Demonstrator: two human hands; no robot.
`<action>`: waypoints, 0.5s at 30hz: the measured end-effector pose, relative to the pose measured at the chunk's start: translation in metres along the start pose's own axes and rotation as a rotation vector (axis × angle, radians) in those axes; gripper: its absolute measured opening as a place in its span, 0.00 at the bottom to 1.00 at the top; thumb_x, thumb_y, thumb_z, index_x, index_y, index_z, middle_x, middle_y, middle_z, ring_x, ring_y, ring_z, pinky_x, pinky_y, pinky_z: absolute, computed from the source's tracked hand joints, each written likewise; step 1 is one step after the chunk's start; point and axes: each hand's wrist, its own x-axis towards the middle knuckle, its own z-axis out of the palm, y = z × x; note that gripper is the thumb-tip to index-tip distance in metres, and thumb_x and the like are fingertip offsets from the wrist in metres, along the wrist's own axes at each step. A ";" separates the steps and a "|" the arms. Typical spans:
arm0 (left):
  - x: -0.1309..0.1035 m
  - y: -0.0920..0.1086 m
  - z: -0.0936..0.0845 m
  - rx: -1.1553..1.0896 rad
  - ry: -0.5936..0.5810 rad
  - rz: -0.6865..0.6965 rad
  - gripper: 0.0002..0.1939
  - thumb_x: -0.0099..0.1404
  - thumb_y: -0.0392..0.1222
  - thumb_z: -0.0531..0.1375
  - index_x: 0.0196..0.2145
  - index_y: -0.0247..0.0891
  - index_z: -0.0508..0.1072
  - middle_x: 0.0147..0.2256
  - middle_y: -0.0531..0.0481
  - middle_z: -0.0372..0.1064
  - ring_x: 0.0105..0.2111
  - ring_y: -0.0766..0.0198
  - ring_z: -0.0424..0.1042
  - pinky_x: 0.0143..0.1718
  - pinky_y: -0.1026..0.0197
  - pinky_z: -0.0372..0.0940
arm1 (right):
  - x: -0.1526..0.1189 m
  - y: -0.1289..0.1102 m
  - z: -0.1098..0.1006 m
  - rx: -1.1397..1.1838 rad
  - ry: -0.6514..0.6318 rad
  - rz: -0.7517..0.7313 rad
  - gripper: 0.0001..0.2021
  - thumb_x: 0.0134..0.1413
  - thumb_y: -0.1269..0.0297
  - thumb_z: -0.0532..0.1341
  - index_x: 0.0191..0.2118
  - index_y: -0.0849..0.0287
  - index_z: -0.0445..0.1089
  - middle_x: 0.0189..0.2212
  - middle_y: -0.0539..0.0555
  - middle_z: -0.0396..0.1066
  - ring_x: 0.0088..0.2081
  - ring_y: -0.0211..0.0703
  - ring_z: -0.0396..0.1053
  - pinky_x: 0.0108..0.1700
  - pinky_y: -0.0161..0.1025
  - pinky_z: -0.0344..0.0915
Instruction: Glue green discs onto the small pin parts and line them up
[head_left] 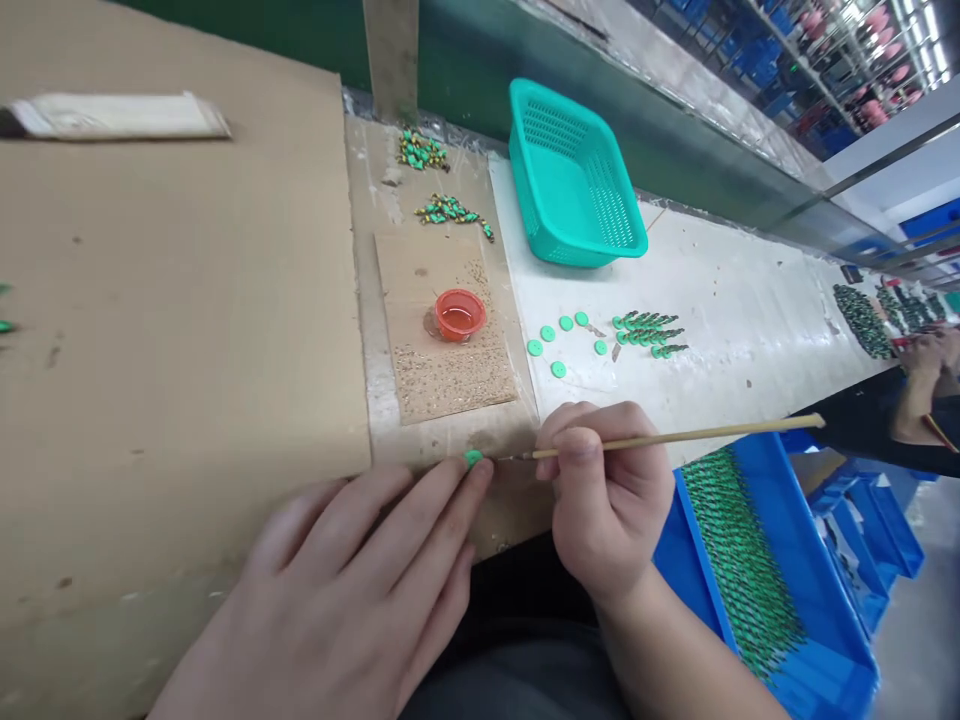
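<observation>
At the table's front edge, my left hand (360,590) reaches in with its fingers together, and its fingertips grip a small green button (473,458), partly hidden by them. My right hand (611,490) is closed in a pinch around a thin brush (705,434) with a wooden handle. The brush's fine tip points left and lies close beside the fingertips holding the button. Just beyond my hands, a small red cup (460,315) with liquid stands on a speckled cardboard piece (427,385).
Loose green buttons (559,369) and green-ended twisted pieces (649,335) lie on the white surface. Behind are a teal basket (577,200) and small green-yellow piles (424,152). A blue bin (825,650) holds many green pieces. Another person's arm (919,390) shows far right.
</observation>
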 end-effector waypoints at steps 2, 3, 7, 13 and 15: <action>0.006 0.000 -0.005 0.109 -0.024 0.068 0.21 0.80 0.42 0.59 0.66 0.44 0.78 0.60 0.48 0.84 0.53 0.47 0.80 0.53 0.42 0.68 | -0.004 -0.001 -0.005 0.027 0.001 0.012 0.10 0.81 0.64 0.63 0.40 0.54 0.70 0.28 0.45 0.71 0.28 0.36 0.70 0.31 0.35 0.69; 0.010 0.000 -0.008 0.140 -0.032 0.097 0.19 0.81 0.42 0.59 0.65 0.43 0.79 0.59 0.48 0.85 0.53 0.47 0.80 0.52 0.42 0.68 | -0.006 -0.002 -0.009 0.034 0.001 0.017 0.11 0.81 0.64 0.64 0.40 0.54 0.70 0.28 0.45 0.71 0.29 0.36 0.71 0.31 0.35 0.69; 0.019 0.003 -0.018 0.107 -0.060 0.101 0.15 0.81 0.41 0.59 0.60 0.41 0.78 0.61 0.49 0.84 0.52 0.50 0.79 0.53 0.45 0.69 | -0.016 -0.005 -0.027 -0.009 -0.036 0.061 0.08 0.81 0.62 0.64 0.44 0.54 0.77 0.29 0.47 0.77 0.29 0.38 0.76 0.32 0.35 0.74; 0.020 0.003 -0.021 0.051 -0.038 0.073 0.11 0.79 0.37 0.63 0.56 0.43 0.78 0.60 0.44 0.82 0.54 0.52 0.81 0.57 0.48 0.71 | -0.007 0.001 -0.029 -0.203 -0.377 -0.123 0.11 0.81 0.66 0.60 0.55 0.56 0.81 0.45 0.57 0.88 0.45 0.46 0.86 0.50 0.46 0.83; 0.020 0.006 -0.022 -0.054 0.046 0.038 0.10 0.76 0.33 0.65 0.52 0.44 0.79 0.54 0.45 0.83 0.52 0.55 0.82 0.56 0.52 0.73 | -0.001 0.002 -0.022 -0.261 -0.454 -0.183 0.09 0.78 0.70 0.61 0.52 0.56 0.80 0.46 0.57 0.88 0.47 0.47 0.85 0.53 0.47 0.82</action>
